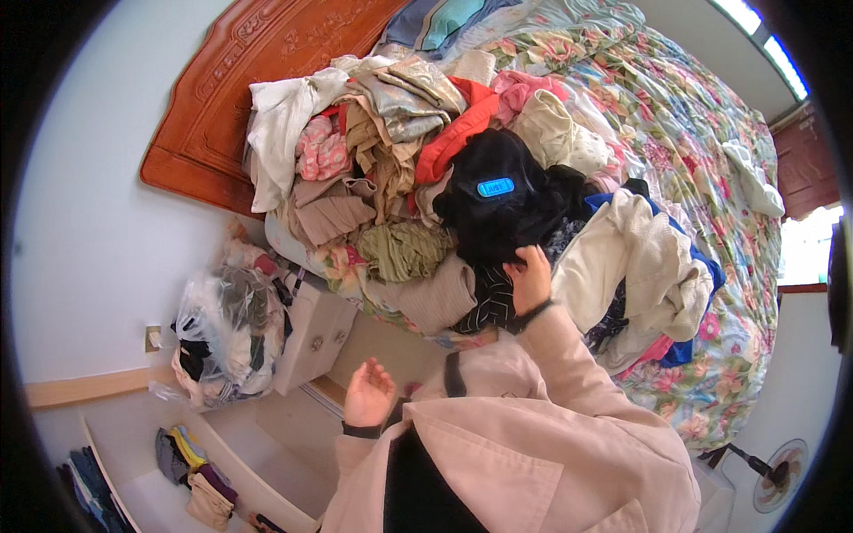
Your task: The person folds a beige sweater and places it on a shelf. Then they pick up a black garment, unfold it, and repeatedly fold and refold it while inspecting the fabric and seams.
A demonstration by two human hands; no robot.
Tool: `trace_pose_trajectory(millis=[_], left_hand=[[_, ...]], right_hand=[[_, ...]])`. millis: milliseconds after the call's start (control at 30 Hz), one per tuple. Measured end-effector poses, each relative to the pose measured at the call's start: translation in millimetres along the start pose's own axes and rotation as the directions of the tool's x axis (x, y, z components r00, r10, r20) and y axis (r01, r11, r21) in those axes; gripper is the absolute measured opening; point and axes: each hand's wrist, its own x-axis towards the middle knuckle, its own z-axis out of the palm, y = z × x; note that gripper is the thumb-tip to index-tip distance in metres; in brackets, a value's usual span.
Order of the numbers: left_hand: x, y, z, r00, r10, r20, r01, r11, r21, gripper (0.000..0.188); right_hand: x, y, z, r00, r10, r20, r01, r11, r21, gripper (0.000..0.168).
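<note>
A large heap of clothes lies on a bed with a floral cover. My right hand is at the near edge of a black garment that bears a blue patch with writing; its fingers are bent, and whether they pinch the cloth cannot be told. Just below that hand lies a black cloth with white lines. To its right is a cream knitted garment, to its left a folded beige ribbed garment. My left hand hangs away from the heap, palm up, fingers loosely bent, holding nothing.
A carved wooden headboard stands behind the heap. Left of the bed, a clear plastic bag of clothes is beside a white drawer cabinet. Open shelving with folded clothes is at lower left; a fan is at lower right.
</note>
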Motion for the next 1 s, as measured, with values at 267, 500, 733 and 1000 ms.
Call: trace_pose_trajectory(millis=[267,500,733,1000], left_hand=[[30,-27,72,0.908,-0.339,0.246,0.241,0.904,0.354,0.047],[51,-45,125,0.886,-0.288,0.362,0.016,0.801,0.598,0.035],[13,-41,153,0.789,0.281,0.546,-0.588,0.6,0.542,0.028],[-47,-19,127,0.796,0.159,0.584,-0.519,0.677,0.522,0.037]], right_hand=[[-112,-27,9,0.852,0.009,0.523,0.182,0.933,-0.311,0.013],[-122,-10,-1,0.295,0.214,0.931,0.517,0.784,-0.344,0.029],[-86,33,-53,0.412,0.702,0.582,-0.619,0.683,-0.386,0.035],[-53,51,-11,0.627,0.616,0.477,-0.702,0.712,0.003,0.033]])
